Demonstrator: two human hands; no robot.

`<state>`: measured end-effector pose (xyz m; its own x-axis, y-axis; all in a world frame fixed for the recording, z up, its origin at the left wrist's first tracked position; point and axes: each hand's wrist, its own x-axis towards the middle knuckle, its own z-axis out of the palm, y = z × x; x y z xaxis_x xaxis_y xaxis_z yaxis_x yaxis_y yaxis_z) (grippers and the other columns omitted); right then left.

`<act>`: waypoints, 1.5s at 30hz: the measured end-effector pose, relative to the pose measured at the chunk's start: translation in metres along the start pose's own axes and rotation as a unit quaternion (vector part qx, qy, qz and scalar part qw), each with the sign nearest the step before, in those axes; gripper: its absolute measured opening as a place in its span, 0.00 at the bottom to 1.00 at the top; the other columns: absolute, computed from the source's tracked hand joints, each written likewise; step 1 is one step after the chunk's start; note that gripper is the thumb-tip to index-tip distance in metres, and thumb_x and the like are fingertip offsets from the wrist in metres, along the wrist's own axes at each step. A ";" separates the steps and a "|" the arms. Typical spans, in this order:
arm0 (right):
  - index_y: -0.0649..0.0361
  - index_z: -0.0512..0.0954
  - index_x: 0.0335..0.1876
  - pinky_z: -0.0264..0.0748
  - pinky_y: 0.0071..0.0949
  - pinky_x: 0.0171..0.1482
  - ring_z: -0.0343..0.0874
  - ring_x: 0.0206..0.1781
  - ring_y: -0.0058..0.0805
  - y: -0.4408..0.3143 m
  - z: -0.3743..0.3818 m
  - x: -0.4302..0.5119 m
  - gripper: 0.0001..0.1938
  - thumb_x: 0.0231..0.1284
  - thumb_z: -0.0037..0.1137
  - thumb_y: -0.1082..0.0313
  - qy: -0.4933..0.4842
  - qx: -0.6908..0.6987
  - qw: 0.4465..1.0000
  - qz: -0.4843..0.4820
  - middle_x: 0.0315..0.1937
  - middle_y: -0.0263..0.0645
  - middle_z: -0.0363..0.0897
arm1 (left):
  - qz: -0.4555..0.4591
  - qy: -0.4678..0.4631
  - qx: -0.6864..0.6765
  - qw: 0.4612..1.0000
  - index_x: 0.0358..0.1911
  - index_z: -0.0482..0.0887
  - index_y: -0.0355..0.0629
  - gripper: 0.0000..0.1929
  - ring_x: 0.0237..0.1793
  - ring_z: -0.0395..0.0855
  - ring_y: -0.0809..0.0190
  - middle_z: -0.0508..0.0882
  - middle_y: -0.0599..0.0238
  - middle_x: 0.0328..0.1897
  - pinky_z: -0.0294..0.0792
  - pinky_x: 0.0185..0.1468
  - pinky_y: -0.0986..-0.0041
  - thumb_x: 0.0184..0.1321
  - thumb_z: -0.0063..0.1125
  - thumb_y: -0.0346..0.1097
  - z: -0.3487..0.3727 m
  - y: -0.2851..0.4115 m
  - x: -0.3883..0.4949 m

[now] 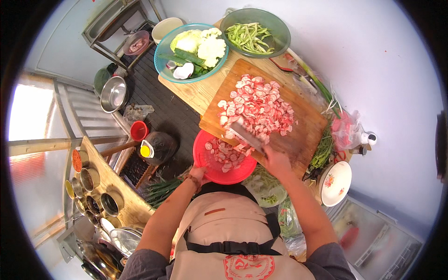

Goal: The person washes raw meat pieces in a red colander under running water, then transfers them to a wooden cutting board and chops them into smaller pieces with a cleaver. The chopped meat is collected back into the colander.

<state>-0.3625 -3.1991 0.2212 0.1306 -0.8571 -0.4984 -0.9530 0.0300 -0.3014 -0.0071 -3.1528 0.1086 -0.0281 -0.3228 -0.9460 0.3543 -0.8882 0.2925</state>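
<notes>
My right hand (277, 163) is closed around the handle of a cleaver (247, 136). Its blade lies among a heap of thin pink-edged slices, apparently radish (257, 101), on a wooden cutting board (297, 150). At the board's near edge, my left hand (198, 174) grips the rim of a red plastic basin (224, 178). The basin is held below the board's corner, partly under it. Some slices (225, 154) are inside it, and a few hang over the board's edge above it.
A turquoise basin (159, 66) of cauliflower, cabbage and leek and a green bowl (285, 42) of green beans stand behind the board. Green onions (315, 78) lie along the wall. A floral enamel bowl (336, 183) is at right; seasoning pots (111, 204) line a left shelf.
</notes>
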 end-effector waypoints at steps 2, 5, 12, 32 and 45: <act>0.41 0.69 0.75 0.84 0.54 0.44 0.88 0.44 0.56 -0.009 0.016 -0.016 0.29 0.68 0.59 0.59 0.021 0.014 0.999 -0.044 0.44 0.49 0.89 | 0.000 -0.012 -0.015 1.000 0.70 0.70 0.58 0.33 0.55 0.90 0.46 0.85 0.59 0.63 0.87 0.49 0.42 0.61 0.50 0.19 0.000 0.000 -0.001; 0.42 0.70 0.74 0.84 0.54 0.43 0.88 0.41 0.56 -0.015 0.023 -0.031 0.29 0.67 0.60 0.61 0.068 0.011 0.996 -0.059 0.40 0.49 0.89 | 0.000 -0.024 -0.024 0.999 0.70 0.71 0.56 0.33 0.55 0.90 0.46 0.85 0.59 0.62 0.87 0.50 0.42 0.61 0.50 0.18 -0.001 0.002 -0.002; 0.48 0.80 0.65 0.82 0.48 0.41 0.88 0.37 0.52 0.002 -0.038 -0.029 0.18 0.74 0.59 0.58 0.064 0.167 0.984 0.014 0.32 0.49 0.87 | -0.007 -0.017 0.002 1.000 0.73 0.69 0.56 0.32 0.56 0.90 0.47 0.84 0.59 0.64 0.86 0.55 0.42 0.65 0.49 0.20 -0.004 0.005 0.002; 0.51 0.78 0.63 0.83 0.56 0.50 0.89 0.49 0.54 -0.080 -0.008 0.063 0.18 0.68 0.51 0.69 0.004 0.019 1.000 -0.001 0.43 0.53 0.89 | -0.007 -0.024 -0.014 1.000 0.72 0.70 0.61 0.36 0.54 0.90 0.48 0.85 0.61 0.64 0.87 0.50 0.45 0.61 0.50 0.18 -0.004 0.004 0.004; 0.54 0.77 0.65 0.82 0.56 0.54 0.88 0.52 0.57 -0.104 0.009 0.085 0.21 0.67 0.54 0.66 -0.046 0.016 0.997 0.052 0.47 0.57 0.88 | -0.025 -0.038 0.011 0.999 0.77 0.66 0.64 0.39 0.58 0.89 0.50 0.83 0.60 0.66 0.87 0.53 0.45 0.63 0.50 0.19 -0.011 0.015 0.004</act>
<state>-0.2496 -3.2708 0.2027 0.0571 -0.7971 -0.6011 -0.9537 0.1345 -0.2689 0.0088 -3.1640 0.1081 -0.1169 -0.3015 -0.9463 0.3296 -0.9106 0.2494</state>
